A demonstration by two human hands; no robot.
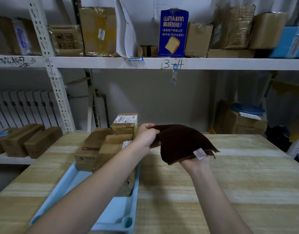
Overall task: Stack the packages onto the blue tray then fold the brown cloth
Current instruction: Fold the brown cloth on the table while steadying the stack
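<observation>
The blue tray (74,186) holds stacked packages (101,146); just right of it both hands clamp the brown cloth (182,142) — left hand (147,136), right hand (198,162) — align edges squarely.

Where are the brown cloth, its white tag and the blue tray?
brown cloth (180,141): head view, middle of its dark top fold.
white tag (199,154): head view, tag's centre.
blue tray (118,215): head view, bare floor near its front rim.
</observation>
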